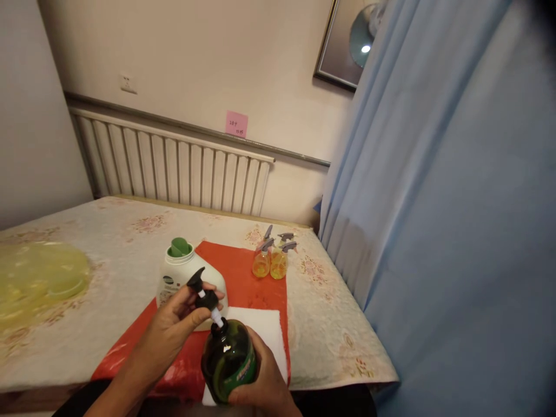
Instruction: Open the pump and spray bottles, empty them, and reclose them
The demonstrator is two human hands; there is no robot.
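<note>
My right hand grips a dark green bottle from below at the near edge of the table. My left hand pinches the bottle's black pump head, which is lifted out so its white tube shows above the neck. Just behind stands a white jug with a green cap. Under them lie a white paper towel and a red cloth.
Three small yellow spray bottles stand at the red cloth's far right corner. A yellow plastic bag lies on the left of the floral table cover. A radiator lines the back wall, and a blue curtain hangs close on the right.
</note>
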